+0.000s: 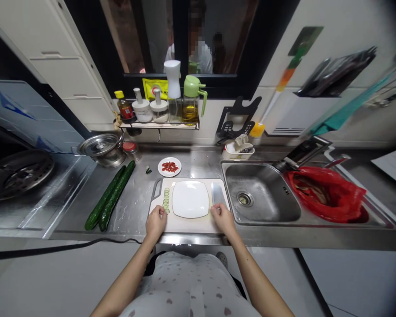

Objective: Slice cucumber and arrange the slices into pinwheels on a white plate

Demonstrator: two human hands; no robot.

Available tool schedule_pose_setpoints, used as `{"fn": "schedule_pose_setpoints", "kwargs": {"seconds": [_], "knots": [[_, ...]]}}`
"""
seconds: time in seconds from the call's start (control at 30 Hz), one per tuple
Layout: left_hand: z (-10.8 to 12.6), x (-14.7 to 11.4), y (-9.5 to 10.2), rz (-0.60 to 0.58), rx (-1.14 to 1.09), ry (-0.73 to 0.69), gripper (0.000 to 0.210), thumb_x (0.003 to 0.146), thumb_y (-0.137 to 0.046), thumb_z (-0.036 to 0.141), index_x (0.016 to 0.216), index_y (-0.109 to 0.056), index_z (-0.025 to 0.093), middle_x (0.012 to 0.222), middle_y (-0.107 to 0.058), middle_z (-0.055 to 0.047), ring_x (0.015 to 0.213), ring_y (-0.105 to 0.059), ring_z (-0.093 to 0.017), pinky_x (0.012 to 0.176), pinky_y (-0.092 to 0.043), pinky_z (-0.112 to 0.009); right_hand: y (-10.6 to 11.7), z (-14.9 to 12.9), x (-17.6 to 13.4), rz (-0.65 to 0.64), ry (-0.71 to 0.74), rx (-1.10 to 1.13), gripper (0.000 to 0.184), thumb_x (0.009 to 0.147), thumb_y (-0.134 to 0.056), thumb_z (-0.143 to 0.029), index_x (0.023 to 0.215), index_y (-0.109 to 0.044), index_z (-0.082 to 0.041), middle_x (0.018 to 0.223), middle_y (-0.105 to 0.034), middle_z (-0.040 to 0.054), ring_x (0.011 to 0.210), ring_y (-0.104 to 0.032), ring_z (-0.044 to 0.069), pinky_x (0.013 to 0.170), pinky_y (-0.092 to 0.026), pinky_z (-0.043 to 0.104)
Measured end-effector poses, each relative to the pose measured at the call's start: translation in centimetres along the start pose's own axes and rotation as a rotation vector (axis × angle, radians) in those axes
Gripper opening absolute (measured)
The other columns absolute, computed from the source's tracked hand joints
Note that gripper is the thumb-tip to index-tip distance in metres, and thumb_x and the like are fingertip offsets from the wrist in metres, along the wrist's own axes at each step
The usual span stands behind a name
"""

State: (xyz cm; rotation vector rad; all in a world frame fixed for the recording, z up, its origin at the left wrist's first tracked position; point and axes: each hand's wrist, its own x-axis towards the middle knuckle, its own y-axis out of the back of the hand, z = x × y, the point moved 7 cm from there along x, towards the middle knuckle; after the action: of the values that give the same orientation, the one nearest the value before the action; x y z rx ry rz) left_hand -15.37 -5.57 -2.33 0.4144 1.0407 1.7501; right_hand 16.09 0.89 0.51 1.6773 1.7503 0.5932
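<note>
A white square plate (190, 199) lies on the cutting board (191, 225), between my two hands. My left hand (156, 223) is closed, its fingertips at the lower end of a column of thin cucumber slices (166, 198). Whether a slice is pinched in it is too small to tell. On the other side, my right hand (223, 218) has curled fingers beside the plate's right edge, at the lower end of a knife (217, 193). The knife's handle does not show, and I cannot make out what these fingers hold.
Two whole cucumbers (114, 196) lie left of the board. Behind it stands a small plate of chopped red pieces (170, 167) near a cucumber scrap (148, 169). A lidded pot (102, 147) is at back left. Right are the sink (260, 193) and a red bag (330, 198).
</note>
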Motion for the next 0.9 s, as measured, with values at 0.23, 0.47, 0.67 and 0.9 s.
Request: {"fn": "schedule_pose_setpoints", "kwargs": {"seconds": [0.23,0.47,0.67,0.9], "knots": [[2.7,0.3,-0.8,-0.138,-0.67,0.0,0.025,0.069,-0.065,0.039,0.08,-0.056,0.018,0.069,-0.058,0.001,0.066,-0.056,-0.013,0.066,-0.042,-0.023,0.9,-4.6,-0.8,-0.037,0.142,0.058,0.025,0.083,-0.048,-0.041,0.08,-0.06,-0.02,0.055,-0.051,-0.0026,0.054,-0.05,0.015,0.054,-0.034,0.025],[12.0,0.3,3.4,-0.277,-0.88,-0.21,0.034,0.065,-0.072,0.043,0.083,-0.057,0.018,0.078,-0.06,-0.001,0.073,-0.056,-0.012,0.072,-0.043,-0.024,2.3,-13.1,-0.3,-0.081,0.476,0.252,0.017,0.085,-0.052,-0.031,0.089,-0.063,-0.02,0.087,-0.063,0.0039,0.082,-0.058,0.016,0.072,-0.045,0.028],[15.9,0.4,6.3,-0.32,-0.911,-0.338,0.033,0.068,-0.074,0.036,0.089,-0.057,0.017,0.077,-0.059,0.0,0.07,-0.056,-0.01,0.066,-0.041,-0.021,4.2,-16.6,0.8,-0.101,0.585,0.293,0.016,0.087,-0.053,-0.028,0.094,-0.065,-0.021,0.092,-0.062,0.0045,0.087,-0.056,0.016,0.064,-0.043,0.025],[16.6,0.2,6.2,-0.383,-0.89,-0.381,0.038,0.068,-0.076,0.037,0.093,-0.055,0.017,0.073,-0.058,0.001,0.062,-0.05,-0.007,0.057,-0.033,-0.019,3.2,-17.4,0.7,-0.137,0.683,0.23,0.01,0.087,-0.058,-0.029,0.088,-0.065,-0.021,0.096,-0.06,0.0043,0.096,-0.053,0.018,0.081,-0.043,0.033]]}}
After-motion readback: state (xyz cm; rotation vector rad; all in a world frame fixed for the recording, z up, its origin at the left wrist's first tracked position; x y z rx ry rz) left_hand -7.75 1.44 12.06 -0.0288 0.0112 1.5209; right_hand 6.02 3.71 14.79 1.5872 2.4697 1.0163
